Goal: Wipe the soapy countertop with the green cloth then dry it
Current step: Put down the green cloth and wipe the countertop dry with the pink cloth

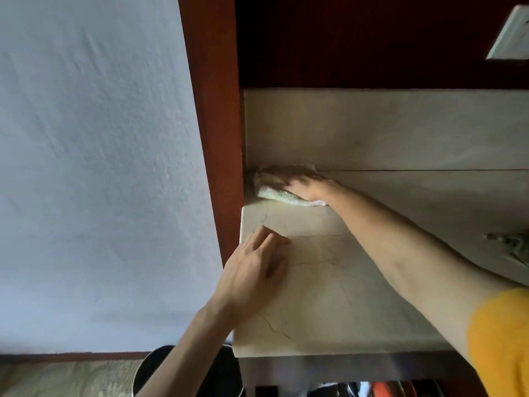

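Observation:
The pale marble countertop point(343, 282) fills the middle of the head view. At its far left corner, against the backsplash, lies a crumpled pale green cloth point(272, 187). My right hand point(309, 188) presses flat on top of the cloth, arm stretched across the counter. Resting palm-down near the counter's left edge is my left hand point(254, 270), fingers spread, holding nothing. No foam is plainly visible on the surface.
A red-brown wooden frame point(217, 138) borders the counter on the left, with a white wall beyond. A dark round bin point(189, 373) stands below the counter's front left corner. Another cloth or object point(512, 247) lies at the right edge. A white switch plate point(512, 32) hangs top right.

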